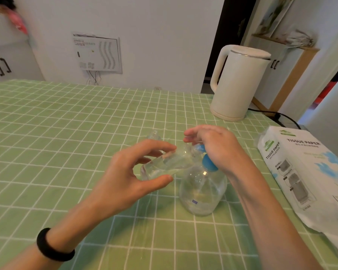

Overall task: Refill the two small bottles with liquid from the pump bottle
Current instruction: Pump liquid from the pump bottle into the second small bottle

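Legibly, the pack [300, 172] near the pump bottle [201, 195] reads "TISSUE PAPER".

Your left grip [129, 172] held small clear bottle [164, 164] tilted near flat, thumb below, fingers above, mouth toward blue pump head [209, 162]. Your right grip [215, 145] rested on that pump head, fingers loosely extended. Pump bottle [201, 193] stood upright on green checked worktop [66, 123]. Second small bottle [154, 135] stood just behind. Kettle [240, 82], tissue pack [304, 172] at your right.
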A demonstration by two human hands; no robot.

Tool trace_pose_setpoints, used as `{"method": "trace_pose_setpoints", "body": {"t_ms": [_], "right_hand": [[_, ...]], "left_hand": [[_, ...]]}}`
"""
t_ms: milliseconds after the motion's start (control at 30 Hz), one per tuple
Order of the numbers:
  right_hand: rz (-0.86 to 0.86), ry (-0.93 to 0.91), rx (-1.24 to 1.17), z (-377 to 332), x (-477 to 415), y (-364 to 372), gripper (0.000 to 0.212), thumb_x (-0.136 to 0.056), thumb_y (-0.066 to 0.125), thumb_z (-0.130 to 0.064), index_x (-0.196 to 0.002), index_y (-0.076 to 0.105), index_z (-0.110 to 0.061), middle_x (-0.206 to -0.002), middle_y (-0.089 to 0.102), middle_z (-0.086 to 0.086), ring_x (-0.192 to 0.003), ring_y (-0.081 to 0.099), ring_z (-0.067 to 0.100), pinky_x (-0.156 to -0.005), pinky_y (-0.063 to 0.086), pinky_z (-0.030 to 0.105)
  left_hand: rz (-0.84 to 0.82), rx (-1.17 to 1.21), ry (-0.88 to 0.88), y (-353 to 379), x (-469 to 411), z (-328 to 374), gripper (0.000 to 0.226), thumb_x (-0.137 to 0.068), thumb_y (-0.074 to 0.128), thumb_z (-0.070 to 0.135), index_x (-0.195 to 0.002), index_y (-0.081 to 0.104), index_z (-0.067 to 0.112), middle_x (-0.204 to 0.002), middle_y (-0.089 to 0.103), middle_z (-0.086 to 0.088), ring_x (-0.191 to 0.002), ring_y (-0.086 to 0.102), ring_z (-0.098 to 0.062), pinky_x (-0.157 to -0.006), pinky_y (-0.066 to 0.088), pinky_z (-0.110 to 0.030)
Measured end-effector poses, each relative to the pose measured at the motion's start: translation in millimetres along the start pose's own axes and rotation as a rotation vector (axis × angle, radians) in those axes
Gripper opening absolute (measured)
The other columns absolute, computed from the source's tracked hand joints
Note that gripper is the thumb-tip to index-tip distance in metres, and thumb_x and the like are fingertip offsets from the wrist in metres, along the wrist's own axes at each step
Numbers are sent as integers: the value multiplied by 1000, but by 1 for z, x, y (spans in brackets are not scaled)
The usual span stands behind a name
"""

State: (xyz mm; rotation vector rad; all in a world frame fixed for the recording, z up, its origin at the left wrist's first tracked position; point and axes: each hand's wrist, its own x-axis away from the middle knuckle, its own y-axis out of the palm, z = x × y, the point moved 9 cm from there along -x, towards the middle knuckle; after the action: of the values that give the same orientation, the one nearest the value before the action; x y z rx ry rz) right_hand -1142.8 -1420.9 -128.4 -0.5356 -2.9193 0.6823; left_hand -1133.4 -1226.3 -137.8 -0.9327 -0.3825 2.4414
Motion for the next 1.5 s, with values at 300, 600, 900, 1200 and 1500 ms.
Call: {"method": "trace_pose_setpoints", "body": {"t_ms": [300,600,900,1200,1500], "right_hand": [[12,-57,34,-8,1,-4,34,-98,43,-20,-101,76,-28,-106,74,-13,-102,64,2,-87,48,24],[-9,14,-18,1,2,2,38,-96,44,-15,-95,80,-27,-100,78,-12,-104,68,6,-101,51,35],[-4,-48,43,-8,2,-3,36,-98,42,-20,-99,77,-29,-106,74,-14,-105,64,4,-93,48,30],[-1,10,-10,0,2,0,37,-97,42,-14,-97,78,-25,-101,76,-11,-104,66,6,-96,50,30],[31,-50,41,-7,0,-5,37,-99,42,-19,-98,78,-28,-101,75,-16,-95,65,-1,-74,44,19]], "left_hand": [[13,-1,26,-2,-1,4,48,-80,80,38,-127,68,36,-127,72,18,-116,72,-12,-94,60,-34],[0,0,8,2,0,0,48,-80,80,37,-127,67,34,-126,72,18,-116,72,-13,-94,59,-37],[15,-17,44,-2,-1,5,53,-81,81,38,-131,65,36,-127,72,19,-116,72,-12,-94,60,-35],[3,-25,12,1,0,2,48,-79,80,40,-126,68,39,-126,72,20,-115,71,-12,-94,59,-35],[8,-16,17,-3,-1,5,46,-80,80,38,-125,69,36,-125,72,18,-116,71,-13,-94,59,-36]]}}
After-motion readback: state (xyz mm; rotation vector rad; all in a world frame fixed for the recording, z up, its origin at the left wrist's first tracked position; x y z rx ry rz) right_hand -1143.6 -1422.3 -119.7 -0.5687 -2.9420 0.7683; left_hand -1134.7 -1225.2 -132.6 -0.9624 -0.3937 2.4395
